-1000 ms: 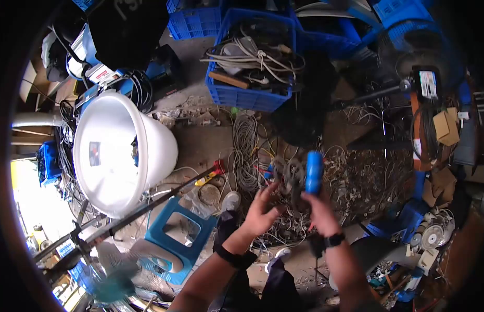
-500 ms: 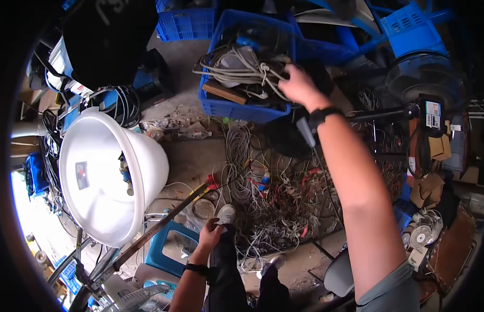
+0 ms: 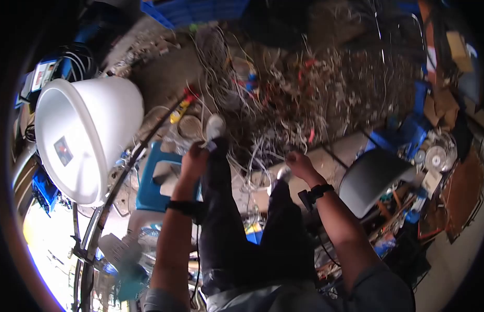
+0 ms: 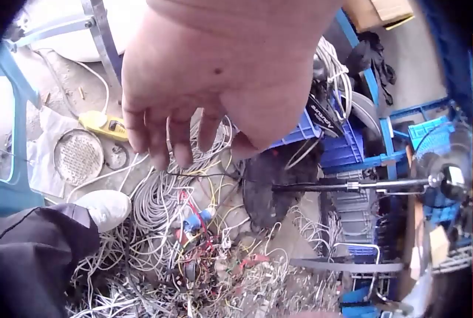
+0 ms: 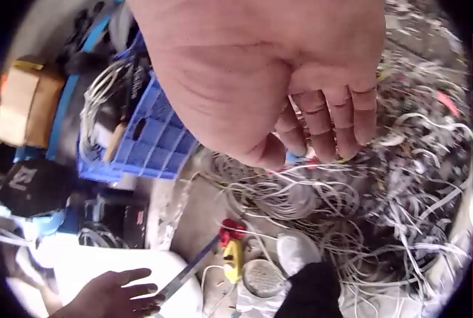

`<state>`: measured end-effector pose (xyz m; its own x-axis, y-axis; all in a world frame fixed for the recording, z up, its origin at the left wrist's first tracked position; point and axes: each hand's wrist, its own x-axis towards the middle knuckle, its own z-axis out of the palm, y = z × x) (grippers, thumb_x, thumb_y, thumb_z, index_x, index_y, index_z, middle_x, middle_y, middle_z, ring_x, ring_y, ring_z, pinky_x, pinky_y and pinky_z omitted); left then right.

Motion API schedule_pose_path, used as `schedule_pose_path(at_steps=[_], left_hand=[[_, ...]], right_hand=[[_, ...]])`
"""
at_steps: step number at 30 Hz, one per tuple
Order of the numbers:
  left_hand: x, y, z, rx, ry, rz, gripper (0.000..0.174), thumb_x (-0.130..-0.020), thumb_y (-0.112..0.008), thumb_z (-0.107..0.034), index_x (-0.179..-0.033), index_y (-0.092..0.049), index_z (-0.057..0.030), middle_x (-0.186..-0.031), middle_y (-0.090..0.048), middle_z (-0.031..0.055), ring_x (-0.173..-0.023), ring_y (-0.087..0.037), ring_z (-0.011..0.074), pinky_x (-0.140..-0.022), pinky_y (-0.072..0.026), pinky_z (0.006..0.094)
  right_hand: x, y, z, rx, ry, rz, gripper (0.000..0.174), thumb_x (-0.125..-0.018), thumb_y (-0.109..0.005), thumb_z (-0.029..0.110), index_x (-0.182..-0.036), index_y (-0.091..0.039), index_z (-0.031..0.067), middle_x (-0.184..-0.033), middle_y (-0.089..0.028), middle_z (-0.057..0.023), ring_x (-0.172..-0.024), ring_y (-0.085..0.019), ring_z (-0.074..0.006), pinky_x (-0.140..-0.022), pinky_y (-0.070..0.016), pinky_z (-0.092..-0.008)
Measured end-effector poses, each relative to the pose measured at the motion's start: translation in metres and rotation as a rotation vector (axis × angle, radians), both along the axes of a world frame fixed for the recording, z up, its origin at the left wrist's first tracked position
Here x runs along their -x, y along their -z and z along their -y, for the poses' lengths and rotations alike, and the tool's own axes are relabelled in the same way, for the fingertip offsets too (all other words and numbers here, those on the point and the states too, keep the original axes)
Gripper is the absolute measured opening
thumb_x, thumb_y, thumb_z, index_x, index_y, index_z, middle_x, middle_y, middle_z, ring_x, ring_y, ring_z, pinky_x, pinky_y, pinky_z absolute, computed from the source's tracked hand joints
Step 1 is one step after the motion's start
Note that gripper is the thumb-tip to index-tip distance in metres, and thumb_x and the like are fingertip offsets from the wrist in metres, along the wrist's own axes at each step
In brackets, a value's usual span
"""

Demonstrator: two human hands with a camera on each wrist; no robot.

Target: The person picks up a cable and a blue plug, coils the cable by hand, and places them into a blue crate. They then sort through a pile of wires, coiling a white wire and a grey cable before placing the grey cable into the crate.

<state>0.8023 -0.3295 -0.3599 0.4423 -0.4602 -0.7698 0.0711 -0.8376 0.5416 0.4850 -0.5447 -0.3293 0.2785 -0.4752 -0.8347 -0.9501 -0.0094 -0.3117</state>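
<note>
Right hand [image 3: 301,166] has left the crate [image 3: 200,11]; it and left hand [image 3: 194,162] hang loosely curled, empty, stool [image 3: 144,183] and wires [image 3: 221,88] below.

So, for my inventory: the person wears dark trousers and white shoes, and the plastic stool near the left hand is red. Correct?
Not quite: the head view shows the plastic stool near the left hand is blue, not red. The dark trousers and white shoes are right.

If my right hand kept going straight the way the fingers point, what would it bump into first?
Probably the messy wires on the floor. The fingers of your right hand point toward them in both the head and right wrist views, but how far away they are is hard to tell.
</note>
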Motion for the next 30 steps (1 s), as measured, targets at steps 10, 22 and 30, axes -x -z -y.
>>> schedule_pose_path(at_steps=[10, 22, 30], left_hand=[[0.183, -0.015, 0.047, 0.426, -0.196, -0.093, 0.032, -0.085, -0.061, -0.018, -0.113, -0.060, -0.0025, -0.092, -0.068, 0.0119, -0.086, -0.065, 0.0175, -0.078, -0.0499, 0.0295], [0.410, 0.095, -0.069, -0.081, 0.348, -0.385, 0.039, -0.086, -0.061, -0.024, -0.120, -0.056, -0.0052, -0.096, -0.069, 0.0114, -0.091, -0.067, 0.0234, -0.078, -0.0509, 0.0334], [0.388, 0.140, -0.090, -0.070, -0.091, -0.530, 0.032, -0.090, -0.060, -0.015, -0.119, -0.055, -0.0021, -0.095, -0.067, 0.0072, -0.092, -0.064, 0.0138, -0.081, -0.0486, 0.0268]], right_hand=[[0.257, 0.051, -0.108, -0.108, 0.000, -0.026, 0.031, -0.083, -0.057, 0.027, -0.099, -0.064, 0.0024, -0.101, -0.064, -0.0207, -0.100, -0.060, -0.0374, -0.086, -0.0476, -0.0436], [0.299, 0.256, -0.131, 0.063, -0.156, 0.104, 0.018, -0.080, -0.057, 0.018, -0.088, -0.064, 0.0040, -0.094, -0.066, -0.0200, -0.090, -0.062, -0.0380, -0.078, -0.0503, -0.0479], [0.235, 0.430, -0.137, 0.234, -0.037, -0.021, 0.031, -0.080, -0.056, 0.014, -0.107, -0.051, -0.0005, -0.110, -0.057, -0.0264, -0.103, -0.056, -0.0439, -0.087, -0.0476, -0.0487]])
